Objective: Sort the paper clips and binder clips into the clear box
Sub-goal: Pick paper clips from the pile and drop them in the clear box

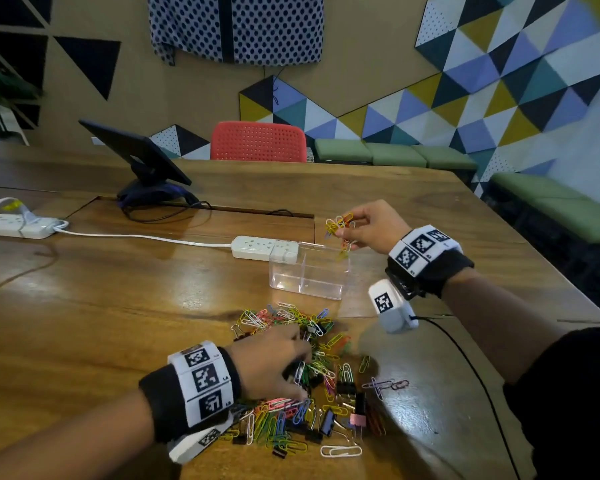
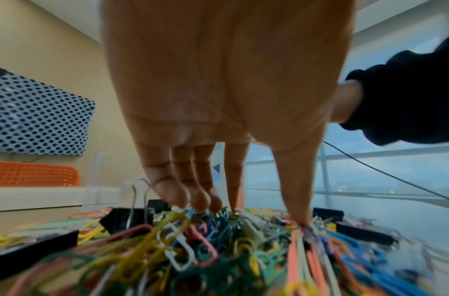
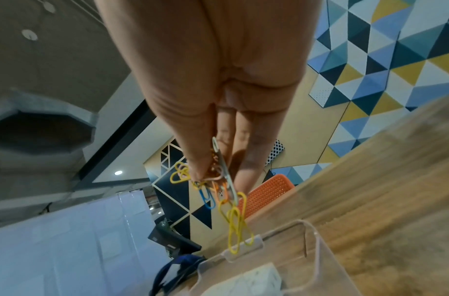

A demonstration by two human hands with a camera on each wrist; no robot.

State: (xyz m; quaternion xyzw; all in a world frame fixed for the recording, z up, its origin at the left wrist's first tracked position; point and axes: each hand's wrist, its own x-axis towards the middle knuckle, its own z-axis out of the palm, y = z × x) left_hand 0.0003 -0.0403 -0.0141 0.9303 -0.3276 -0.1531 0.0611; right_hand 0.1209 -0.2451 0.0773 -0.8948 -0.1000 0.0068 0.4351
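Wood counter [image 1: 118,306] spreads across the whole scene, carrying everything else. Behind it stands a red chair [image 1: 258,142], and a dark tablet on a stand [image 1: 142,161] sits at the far left, with two white power strips [image 1: 264,248] joined by a cable running across the middle. Near the front edge lies a wide heap of paper clips and binder clips [image 1: 312,393], many colours mixed, black binder clips scattered through it. The clear box [image 1: 309,275] stands just beyond the heap, touching the nearer power strip; a divider splits it into two compartments, and both look bare inside. The left hand [image 1: 271,365] rests palm-down on the heap, its fingers [image 2: 200,198] spread fairly straight with the tips pressing into the clips, gripping nothing that can be seen. The right hand [image 1: 374,226] hovers above the far right corner of the box, thumb and fingers [image 3: 246,170] pinching a small tangled bunch of paper clips [image 1: 340,225], yellow, orange and blue, some dangling toward the rim.
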